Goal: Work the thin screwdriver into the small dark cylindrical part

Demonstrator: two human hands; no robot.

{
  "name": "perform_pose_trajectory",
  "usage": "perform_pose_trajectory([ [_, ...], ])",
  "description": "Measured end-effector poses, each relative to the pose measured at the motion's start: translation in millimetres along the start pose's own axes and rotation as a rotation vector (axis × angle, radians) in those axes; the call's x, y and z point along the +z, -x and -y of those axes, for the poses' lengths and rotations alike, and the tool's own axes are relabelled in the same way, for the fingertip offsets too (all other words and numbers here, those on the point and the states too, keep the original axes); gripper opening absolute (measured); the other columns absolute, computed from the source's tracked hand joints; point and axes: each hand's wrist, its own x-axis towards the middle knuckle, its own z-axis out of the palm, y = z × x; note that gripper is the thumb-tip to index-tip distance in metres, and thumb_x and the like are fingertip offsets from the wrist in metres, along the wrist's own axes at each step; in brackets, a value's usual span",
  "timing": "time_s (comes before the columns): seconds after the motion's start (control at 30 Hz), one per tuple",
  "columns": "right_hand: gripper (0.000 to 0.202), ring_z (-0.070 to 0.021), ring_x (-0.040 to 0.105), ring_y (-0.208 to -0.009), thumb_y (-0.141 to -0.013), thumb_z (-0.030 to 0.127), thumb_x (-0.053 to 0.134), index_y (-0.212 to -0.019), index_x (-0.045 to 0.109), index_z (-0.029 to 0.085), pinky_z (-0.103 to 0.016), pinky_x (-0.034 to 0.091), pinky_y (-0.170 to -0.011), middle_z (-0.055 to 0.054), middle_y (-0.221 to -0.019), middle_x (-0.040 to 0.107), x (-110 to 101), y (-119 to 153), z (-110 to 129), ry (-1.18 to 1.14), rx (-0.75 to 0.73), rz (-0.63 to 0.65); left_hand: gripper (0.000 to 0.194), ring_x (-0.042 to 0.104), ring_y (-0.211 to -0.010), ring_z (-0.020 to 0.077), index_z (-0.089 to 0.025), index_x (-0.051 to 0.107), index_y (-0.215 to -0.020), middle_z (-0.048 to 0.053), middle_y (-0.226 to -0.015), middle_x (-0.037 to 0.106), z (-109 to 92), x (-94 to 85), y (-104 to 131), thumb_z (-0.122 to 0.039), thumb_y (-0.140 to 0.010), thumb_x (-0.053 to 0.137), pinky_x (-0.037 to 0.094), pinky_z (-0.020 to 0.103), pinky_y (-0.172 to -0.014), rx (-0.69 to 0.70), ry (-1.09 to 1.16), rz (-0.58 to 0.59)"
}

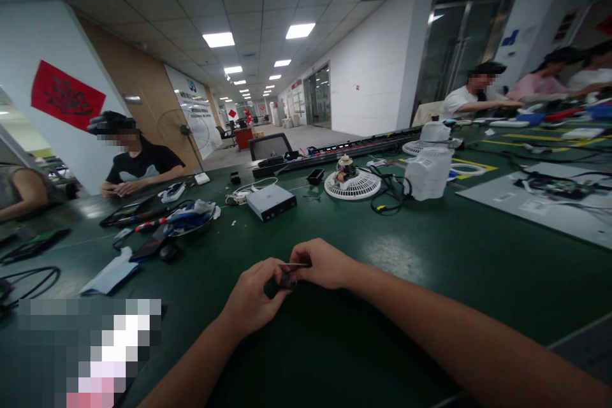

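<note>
Over the dark green table, both hands meet near the middle of the head view. My left hand (255, 296) is closed round a small dark part (288, 280), gripped between thumb and fingers. Its kind I cannot make out. My right hand (322, 263) is pinched on a thin, light, flat strip (292, 264) that lies across the top of the dark part. Whether the strip touches or is fixed to the part cannot be seen. Fingers hide most of both things. Beyond the hands sits a silver box-shaped drive (271, 202) on the table.
A white fan grille with a motor (352, 183) and a white plastic housing (427, 172) stand at the back right. To the left lie a bowl of blue cloth (191, 217), a blue wipe (109, 272) and cables. Several people sit round the table (363, 344).
</note>
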Motion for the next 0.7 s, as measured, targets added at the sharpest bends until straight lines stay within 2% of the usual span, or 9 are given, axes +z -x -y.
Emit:
perform_pose_trajectory([
  [0.07,0.012,-0.0126,0.061,-0.067,-0.075,0.023,0.073,-0.085,0.069,0.017,-0.022,0.042,-0.058,0.001,-0.075,0.068,1,2,6,0.025,-0.017,-0.084,0.022,0.065,-0.091,0.0186,-0.023,0.044,-0.075,0.004,-0.098,0.067,0,-0.8,0,-0.013,-0.079,0.063,0.052,0.031,-0.078,-0.002,0.001,-0.064],
  [0.17,0.013,-0.0122,0.060,-0.066,-0.075,0.025,0.073,-0.083,0.068,0.017,-0.022,0.042,-0.057,0.000,-0.074,0.068,5,1,12,-0.092,-0.002,-0.163,0.025,0.064,-0.096,0.0196,-0.022,0.041,-0.072,0.005,-0.100,0.066,1,-1.4,0,-0.012,-0.078,0.064,0.051,0.031,-0.082,0.005,0.004,-0.175],
  [0.3,0.017,-0.0110,0.058,-0.062,-0.075,0.025,0.073,-0.085,0.064,0.015,-0.022,0.043,-0.055,0.000,-0.074,0.066,10,-7,8,-0.353,0.092,-0.093,0.026,0.065,-0.094,0.0197,-0.022,0.040,-0.072,0.005,-0.099,0.066,2,0.2,-2,-0.013,-0.079,0.063,0.052,0.032,-0.080,0.009,-0.010,-0.210],
  [0.37,0.018,-0.0110,0.057,-0.064,-0.076,0.023,0.072,-0.089,0.063,0.015,-0.023,0.045,-0.058,0.000,-0.077,0.066,8,-9,4,-0.388,0.104,-0.096,0.025,0.065,-0.091,0.0192,-0.022,0.040,-0.073,0.005,-0.098,0.066,2,1.0,-5,-0.013,-0.079,0.063,0.052,0.032,-0.078,-0.006,-0.037,-0.232],
  [0.43,0.017,-0.0119,0.057,-0.067,-0.079,0.022,0.068,-0.094,0.063,0.014,-0.024,0.045,-0.061,-0.002,-0.083,0.066,2,-8,3,-0.286,0.082,-0.168,0.024,0.065,-0.090,0.0189,-0.022,0.041,-0.074,0.004,-0.097,0.066,4,0.5,-7,-0.014,-0.078,0.063,0.052,0.032,-0.078,-0.046,-0.077,-0.267],
  [0.5,0.015,-0.0127,0.056,-0.068,-0.084,0.021,0.062,-0.098,0.064,0.015,-0.026,0.044,-0.062,-0.004,-0.086,0.066,-5,-5,2,-0.069,0.048,-0.232,0.023,0.064,-0.088,0.0189,-0.022,0.042,-0.075,0.003,-0.096,0.066,8,-1.5,-8,-0.015,-0.077,0.064,0.052,0.033,-0.077,-0.108,-0.122,-0.295],
  [0.6,0.013,-0.0140,0.058,-0.072,-0.085,0.019,0.060,-0.095,0.068,0.018,-0.027,0.042,-0.065,-0.004,-0.088,0.067,-15,0,1,0.247,-0.067,-0.203,0.019,0.064,-0.083,0.0187,-0.022,0.046,-0.078,0.002,-0.093,0.067,13,-5.8,-8,-0.016,-0.076,0.064,0.053,0.034,-0.074,-0.200,-0.174,-0.297],
  [0.7,0.017,-0.0153,0.060,-0.078,-0.087,0.022,0.060,-0.098,0.072,0.022,-0.027,0.042,-0.070,-0.003,-0.090,0.068,-18,3,2,0.407,-0.177,-0.137,0.017,0.065,-0.083,0.0188,-0.021,0.048,-0.079,0.002,-0.093,0.068,15,-8.7,-7,-0.017,-0.075,0.065,0.053,0.034,-0.074,-0.210,-0.167,-0.252],
])
